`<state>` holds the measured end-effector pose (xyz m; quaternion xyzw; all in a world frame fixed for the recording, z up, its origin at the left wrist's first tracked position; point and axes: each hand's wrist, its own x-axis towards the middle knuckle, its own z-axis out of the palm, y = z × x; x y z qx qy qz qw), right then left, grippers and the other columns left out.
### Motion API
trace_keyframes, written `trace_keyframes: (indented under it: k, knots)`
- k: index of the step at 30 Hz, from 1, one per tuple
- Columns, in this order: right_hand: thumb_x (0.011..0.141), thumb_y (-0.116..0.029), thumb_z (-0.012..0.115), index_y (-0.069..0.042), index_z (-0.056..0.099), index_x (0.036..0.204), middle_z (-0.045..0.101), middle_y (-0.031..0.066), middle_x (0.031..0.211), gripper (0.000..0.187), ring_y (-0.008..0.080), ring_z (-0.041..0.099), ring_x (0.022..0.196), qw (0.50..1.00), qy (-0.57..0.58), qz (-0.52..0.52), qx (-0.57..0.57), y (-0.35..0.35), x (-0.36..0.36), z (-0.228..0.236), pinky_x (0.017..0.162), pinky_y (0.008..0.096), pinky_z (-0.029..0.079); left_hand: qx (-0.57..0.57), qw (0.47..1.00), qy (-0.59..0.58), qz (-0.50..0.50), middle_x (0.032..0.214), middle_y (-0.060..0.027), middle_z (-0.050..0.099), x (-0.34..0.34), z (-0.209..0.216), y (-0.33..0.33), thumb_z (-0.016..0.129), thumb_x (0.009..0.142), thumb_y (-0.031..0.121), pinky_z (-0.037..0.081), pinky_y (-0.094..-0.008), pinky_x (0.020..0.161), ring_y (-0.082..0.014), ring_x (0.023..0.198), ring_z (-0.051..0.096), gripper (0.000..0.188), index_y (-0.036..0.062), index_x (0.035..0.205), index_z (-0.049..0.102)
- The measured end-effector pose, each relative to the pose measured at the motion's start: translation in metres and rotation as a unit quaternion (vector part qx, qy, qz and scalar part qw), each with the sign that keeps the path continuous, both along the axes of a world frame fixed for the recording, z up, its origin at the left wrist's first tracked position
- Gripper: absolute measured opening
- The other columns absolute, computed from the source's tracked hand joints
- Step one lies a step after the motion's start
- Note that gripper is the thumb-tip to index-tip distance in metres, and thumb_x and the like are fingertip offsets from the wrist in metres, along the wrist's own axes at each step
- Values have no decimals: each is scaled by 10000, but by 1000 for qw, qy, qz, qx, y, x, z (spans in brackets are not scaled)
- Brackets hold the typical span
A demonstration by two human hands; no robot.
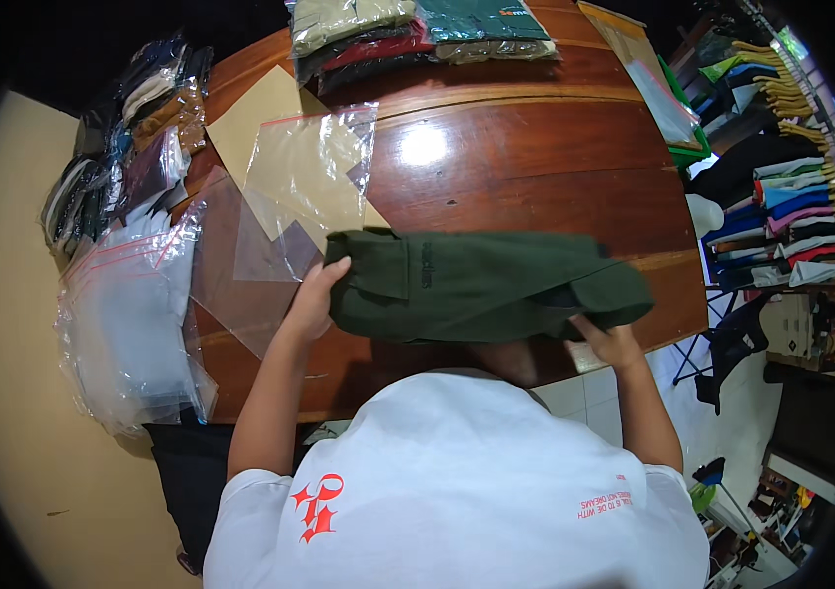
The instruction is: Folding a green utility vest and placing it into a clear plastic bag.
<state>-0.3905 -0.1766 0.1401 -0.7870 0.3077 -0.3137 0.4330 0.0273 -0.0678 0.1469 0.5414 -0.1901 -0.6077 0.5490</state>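
Note:
A folded dark green garment [496, 280] with a flap pocket at its left end is stretched between my hands, over the near side of the wooden table. My left hand [313, 299] is closed on its left end, thumb on top near the pocket flap. At the right end, my right hand [611, 342] grips the lower edge, with part of its fingers hidden under the cloth. Beyond my left hand lies a clear plastic bag [305, 162] with a red strip, on top of a tan cardboard sheet [241, 108].
A thick stack of clear bags [128, 329] lies at the table's left edge, with bagged clothes [157, 108] behind it. More bagged garments [368, 39] are piled at the far edge of the wooden table [535, 137]. Clothes on hangers [781, 216] and a green crate [687, 152] stand at right.

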Motion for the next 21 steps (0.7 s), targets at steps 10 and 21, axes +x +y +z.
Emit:
trace_keyframes:
  k: [10,21]
  knots:
    - [905,-230,714,48,624,1183,697,111,1075,403,204,667,950,900,35,-149,408,-99,73,-48,842,340,528,71,986,-141,46,1091,-115,707,31,-76,-98,574,988,533,515,-340,861,-195,952,657,629,-35,1252,633]
    - [920,-400,682,15,418,1336,654,325,1157,645,464,638,1096,930,271,-223,109,-64,45,-87,914,489,509,-22,698,-712,-75,1552,-219,377,-37,-82,-9,603,959,406,406,-516,1053,-441,1350,432,638,159,1505,385]
